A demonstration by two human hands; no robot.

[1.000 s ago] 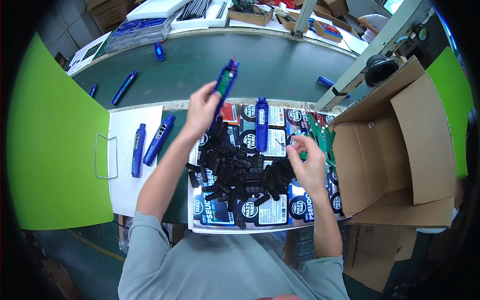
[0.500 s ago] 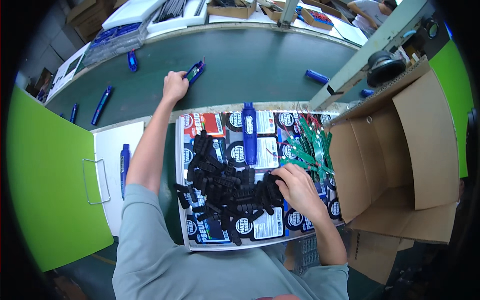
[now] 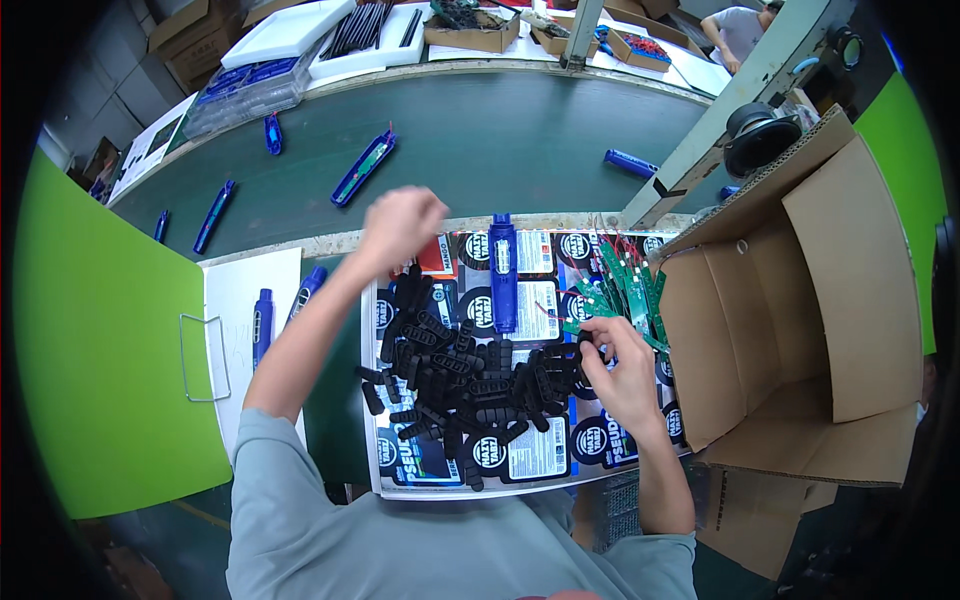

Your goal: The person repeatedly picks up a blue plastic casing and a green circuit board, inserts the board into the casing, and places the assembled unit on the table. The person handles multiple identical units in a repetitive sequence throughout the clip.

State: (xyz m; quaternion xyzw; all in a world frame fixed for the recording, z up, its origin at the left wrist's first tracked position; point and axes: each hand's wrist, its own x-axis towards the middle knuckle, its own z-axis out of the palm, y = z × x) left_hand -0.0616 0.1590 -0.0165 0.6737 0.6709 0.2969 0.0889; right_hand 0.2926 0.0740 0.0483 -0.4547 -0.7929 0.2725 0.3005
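Observation:
My right hand (image 3: 625, 375) pinches a small black plastic piece (image 3: 585, 340) between thumb and fingers, at the right edge of a heap of similar black pieces (image 3: 440, 365). Over the far left corner of the printed board holding the heap hangs my left hand (image 3: 400, 230), blurred, so its fingers cannot be read. Beyond it, an open blue tube-shaped casing (image 3: 363, 170) with a green strip inside lies on the green belt (image 3: 480, 125). Another blue casing (image 3: 503, 280) rests on the board behind the heap. Green circuit strips with red wires (image 3: 628, 285) lie right of it.
An open cardboard box (image 3: 750, 340) stands at the right, beside a metal post (image 3: 700, 130). Left are a bright green panel (image 3: 120, 350) and white paper (image 3: 225, 300) with blue casings (image 3: 262, 325). More casings (image 3: 213, 217) lie along the belt. A person (image 3: 738, 35) sits far right.
My left hand has let go of the blue casing on the belt and come back toward me. My right hand has shifted slightly right, away from the heap, with a black piece.

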